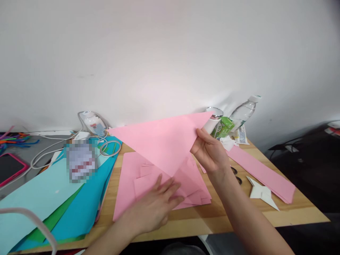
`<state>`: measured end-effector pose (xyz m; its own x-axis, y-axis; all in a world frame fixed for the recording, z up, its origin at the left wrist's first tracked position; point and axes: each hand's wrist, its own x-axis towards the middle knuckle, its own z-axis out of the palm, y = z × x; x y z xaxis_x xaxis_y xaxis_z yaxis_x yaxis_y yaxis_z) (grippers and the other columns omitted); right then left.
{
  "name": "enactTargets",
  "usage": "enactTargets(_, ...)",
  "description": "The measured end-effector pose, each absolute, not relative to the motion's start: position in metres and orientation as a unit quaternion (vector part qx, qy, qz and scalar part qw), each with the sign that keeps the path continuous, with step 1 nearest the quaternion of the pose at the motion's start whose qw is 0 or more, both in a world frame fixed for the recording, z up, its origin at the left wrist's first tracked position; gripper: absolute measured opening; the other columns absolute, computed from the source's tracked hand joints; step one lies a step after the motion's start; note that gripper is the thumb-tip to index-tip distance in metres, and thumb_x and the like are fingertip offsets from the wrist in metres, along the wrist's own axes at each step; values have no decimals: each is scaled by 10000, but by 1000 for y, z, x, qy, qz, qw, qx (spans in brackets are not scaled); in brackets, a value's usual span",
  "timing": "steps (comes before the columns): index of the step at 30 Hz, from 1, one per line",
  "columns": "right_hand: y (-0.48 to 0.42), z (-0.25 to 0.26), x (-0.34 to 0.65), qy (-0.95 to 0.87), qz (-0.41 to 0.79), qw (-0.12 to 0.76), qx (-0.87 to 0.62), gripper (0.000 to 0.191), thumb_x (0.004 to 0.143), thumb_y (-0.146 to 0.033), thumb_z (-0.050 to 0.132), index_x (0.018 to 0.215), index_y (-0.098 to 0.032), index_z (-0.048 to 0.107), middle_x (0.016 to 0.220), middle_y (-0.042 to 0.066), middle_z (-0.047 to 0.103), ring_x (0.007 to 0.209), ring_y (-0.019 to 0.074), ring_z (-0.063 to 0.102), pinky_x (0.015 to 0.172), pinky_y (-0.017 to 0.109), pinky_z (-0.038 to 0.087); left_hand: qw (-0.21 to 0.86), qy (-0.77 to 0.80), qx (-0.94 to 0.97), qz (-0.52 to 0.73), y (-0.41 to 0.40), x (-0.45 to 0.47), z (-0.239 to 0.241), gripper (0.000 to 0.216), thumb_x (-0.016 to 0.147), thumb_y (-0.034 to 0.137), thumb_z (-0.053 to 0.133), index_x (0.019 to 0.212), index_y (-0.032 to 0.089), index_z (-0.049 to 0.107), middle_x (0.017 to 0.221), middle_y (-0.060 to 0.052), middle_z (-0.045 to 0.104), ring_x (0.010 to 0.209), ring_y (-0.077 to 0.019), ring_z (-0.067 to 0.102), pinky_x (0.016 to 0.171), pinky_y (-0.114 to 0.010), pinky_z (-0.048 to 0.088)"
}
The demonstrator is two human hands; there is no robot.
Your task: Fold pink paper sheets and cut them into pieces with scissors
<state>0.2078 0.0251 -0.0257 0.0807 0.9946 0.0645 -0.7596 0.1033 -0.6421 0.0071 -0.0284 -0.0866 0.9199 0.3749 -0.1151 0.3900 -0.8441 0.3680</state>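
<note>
The left hand [154,205] lies flat with fingers spread at 6 o'clock on the table [292,209]. It presses the lower point of the pink sheet [162,141] onto the stack of pink paper [127,177], probably to anchor it, while the right hand [209,152], at 3 o'clock from the sheet, pinches its corner and holds the triangle tilted up. At 1 o'clock a water bottle [243,113], a green carton [224,127] and a silver-rimmed cup [214,118] stand against the wall — seemingly kept out of the way — with labels too small to read, and the writing above the teal sheets [39,198] at 9 o'clock is blurred.
</note>
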Motion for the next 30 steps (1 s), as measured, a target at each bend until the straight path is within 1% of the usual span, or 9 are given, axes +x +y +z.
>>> enactTargets(5, 19, -18, 205, -263, 642, 688, -215, 205, 832, -122, 473, 658, -219, 521, 838, -3, 690, 973, 168, 626, 924, 364, 493, 353, 256, 895, 95, -11, -2, -81, 473, 798, 177, 539, 1265, 239, 505, 1381, -81, 474, 1262, -227, 434, 1034, -411, 349)
enactTargets(7, 16, -16, 206, -262, 650, 683, -207, 214, 831, -123, 475, 643, -220, 507, 817, -10, 682, 935, 165, 634, 917, 360, 494, 450, 315, 811, 204, 2, -10, -82, 285, 829, 174, 484, 1041, 247, 661, 1186, -39, 642, 1106, -220, 570, 984, -401, 403)
enactTargets(9, 13, -14, 206, -260, 656, 679, -202, 208, 832, -128, 483, 649, -224, 505, 780, -18, 672, 895, 160, 639, 901, 349, 498, 542, 414, 636, 361, 18, -21, -81, 131, 720, 159, 621, 796, 202, 719, 908, -47, 732, 945, -245, 641, 920, -384, 455)
enactTargets(10, 11, -13, 206, -257, 660, 677, -200, 200, 833, -129, 487, 661, -226, 511, 759, -24, 667, 872, 154, 641, 886, 335, 504, 551, 431, 598, 391, 26, -27, -80, 106, 715, 183, 638, 788, 198, 714, 869, -44, 735, 897, -239, 655, 861, -369, 492)
enactTargets(17, -4, -4, 201, -234, 699, 647, -194, 157, 823, -125, 519, 699, -213, 559, 726, -44, 678, 733, 105, 641, 717, 230, 526, 753, 359, 300, 462, 54, -63, -60, 204, 696, 215, 696, 896, 185, 672, 821, -29, 735, 695, -166, 676, 615, -261, 563)
enactTargets(22, -15, 3, 195, -267, 728, 594, -216, 155, 829, -158, 524, 693, -190, 592, 727, -23, 674, 706, 121, 632, 671, 256, 520, 765, 296, 314, 478, 53, -80, -58, 184, 676, 233, 721, 849, 184, 685, 738, -14, 734, 653, -186, 684, 593, -254, 559)
enactTargets(26, -24, 9, 192, -318, 719, 568, -243, 122, 799, -133, 565, 695, -160, 623, 707, -7, 666, 647, 105, 618, 633, 225, 507, 779, 255, 368, 438, 53, -93, -53, 529, 759, 434, 629, 1235, 220, 544, 804, -58, 735, 721, -248, 697, 634, -349, 564)
enactTargets(28, -28, 12, 190, -338, 723, 547, -252, 95, 793, -134, 562, 752, -147, 647, 737, 17, 681, 664, 121, 625, 656, 251, 515, 773, 255, 376, 442, 53, -96, -48, 592, 683, 375, 723, 1229, 235, 545, 869, -59, 736, 750, -240, 698, 646, -329, 566)
enactTargets(30, -30, 16, 187, -349, 733, 528, -250, 128, 803, -137, 536, 834, -144, 660, 791, 36, 693, 709, 141, 635, 681, 279, 523, 751, 300, 368, 458, 52, -95, -43, 511, 579, 204, 802, 1064, 220, 643, 866, -35, 738, 697, -194, 697, 616, -261, 565)
